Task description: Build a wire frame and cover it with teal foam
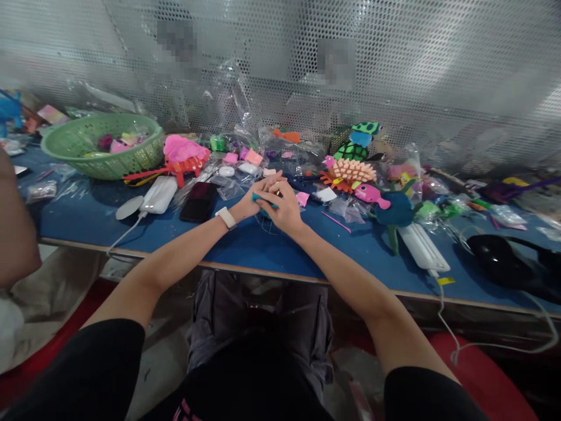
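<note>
My left hand, with a white band on the wrist, and my right hand meet over the table near its front edge. Between them is a piece of teal modelling clay, partly hidden by my fingers. The fingers of both hands are bent around the clay and touch each other. Just right of my right hand lies a pink clay piece, with a thin pink stick beyond it. A dark phone rests left of my left hand.
A green basket holds colourful packets. Clay animals, including a pink-and-red one, a spiky hedgehog-like figure and a pink fish, stand among plastic wrappers. White power banks trail cables. Another person's arm is at the left.
</note>
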Demonstrator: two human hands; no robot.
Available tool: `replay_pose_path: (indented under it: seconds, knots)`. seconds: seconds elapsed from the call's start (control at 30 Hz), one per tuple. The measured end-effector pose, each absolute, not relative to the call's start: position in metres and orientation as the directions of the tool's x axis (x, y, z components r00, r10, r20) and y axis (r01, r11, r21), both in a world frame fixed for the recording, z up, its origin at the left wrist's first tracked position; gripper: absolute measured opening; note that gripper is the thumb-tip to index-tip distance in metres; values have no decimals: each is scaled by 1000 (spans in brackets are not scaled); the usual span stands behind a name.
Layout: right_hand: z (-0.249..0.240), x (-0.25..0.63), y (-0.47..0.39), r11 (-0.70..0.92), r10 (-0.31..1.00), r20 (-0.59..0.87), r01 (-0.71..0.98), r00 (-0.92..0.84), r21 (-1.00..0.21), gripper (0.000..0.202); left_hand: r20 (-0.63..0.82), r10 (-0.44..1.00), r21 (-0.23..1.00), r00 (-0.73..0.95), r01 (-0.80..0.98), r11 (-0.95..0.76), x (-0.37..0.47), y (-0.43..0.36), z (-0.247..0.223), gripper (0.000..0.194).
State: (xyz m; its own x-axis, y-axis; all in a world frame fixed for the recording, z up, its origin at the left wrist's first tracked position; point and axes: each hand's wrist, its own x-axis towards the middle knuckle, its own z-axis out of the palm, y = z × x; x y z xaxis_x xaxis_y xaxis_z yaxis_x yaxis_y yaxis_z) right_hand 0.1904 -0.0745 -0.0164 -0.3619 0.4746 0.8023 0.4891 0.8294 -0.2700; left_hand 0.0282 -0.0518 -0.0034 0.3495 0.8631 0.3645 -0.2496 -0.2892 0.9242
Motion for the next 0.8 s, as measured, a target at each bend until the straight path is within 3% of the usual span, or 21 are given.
replay_pose_path:
  seconds: [0.13, 0.2, 0.37, 0.47, 0.57, 0.7, 0.8]
  knots:
    - [-12, 196, -74, 811, 493, 842, 467, -221, -353, 32, 478, 844, 878, 241, -134, -459, 30, -53, 2, 32]
    - [-9, 200, -72, 802, 504, 840, 468, -200, -371, 34, 476, 842, 879, 252, -122, -460, 31, -54, 3, 28]
    - [-3, 212, -66, 761, 533, 820, 541, -207, -358, 40, 262, 949, 944, 177, -253, -213, 37, -56, 6, 37]
    - [-3, 218, -60, 761, 537, 790, 572, -294, -305, 40, 211, 947, 941, 241, -313, -130, 38, -56, 8, 46]
    - [-2, 223, -55, 762, 577, 740, 556, -347, -333, 34, 268, 916, 948, 300, -254, -194, 38, -58, 10, 51]
    - [7, 238, -48, 728, 645, 717, 500, -265, -470, 46, 328, 907, 944, 266, -127, -304, 30, -56, 9, 58]
    - [17, 262, -42, 668, 704, 648, 580, -290, -467, 27, 365, 911, 931, 194, -54, -361, 20, -45, 5, 59]
